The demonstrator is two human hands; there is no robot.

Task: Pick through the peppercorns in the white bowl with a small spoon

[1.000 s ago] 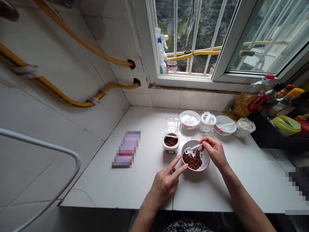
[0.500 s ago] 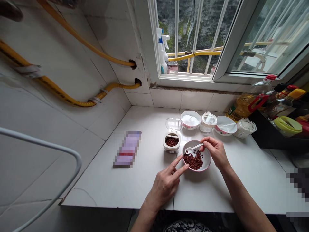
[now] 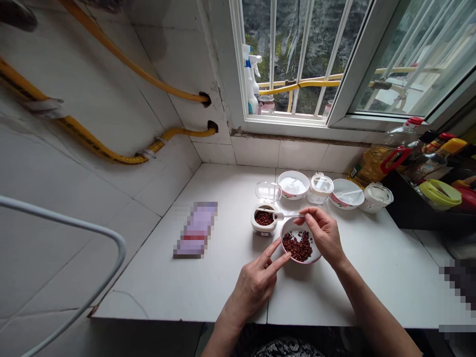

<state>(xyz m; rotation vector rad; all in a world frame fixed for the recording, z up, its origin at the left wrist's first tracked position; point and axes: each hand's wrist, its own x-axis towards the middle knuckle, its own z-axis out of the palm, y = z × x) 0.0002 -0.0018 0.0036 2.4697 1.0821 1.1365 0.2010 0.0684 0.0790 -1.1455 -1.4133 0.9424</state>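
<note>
My right hand (image 3: 323, 234) pinches the handle of a small white spoon (image 3: 284, 216). The spoon's scoop is at the right rim of an open seasoning jar (image 3: 264, 229), which contains dark red peppercorns that look like Sichuan pepper. The jar's clear lid (image 3: 268, 191) stands tipped back. To its right, a white bowl (image 3: 315, 255) with a pink rim holds more of the red peppercorns (image 3: 298, 247). My left hand (image 3: 257, 280) holds this bowl at its left rim, two fingers stretched out and the others curled under.
Behind the bowl stand a bowl of white grains (image 3: 293, 185), a lidded jar (image 3: 320, 188), a bowl with a white spoon (image 3: 346, 194) and another jar (image 3: 377, 197). An oil bottle (image 3: 379, 153) stands back right beside a dark rack (image 3: 416, 208). A blurred purple packet (image 3: 196, 230) lies left.
My right hand has moved left and slightly up, taking the spoon from above the bowl to the jar's rim. My left hand stays at the bowl.
</note>
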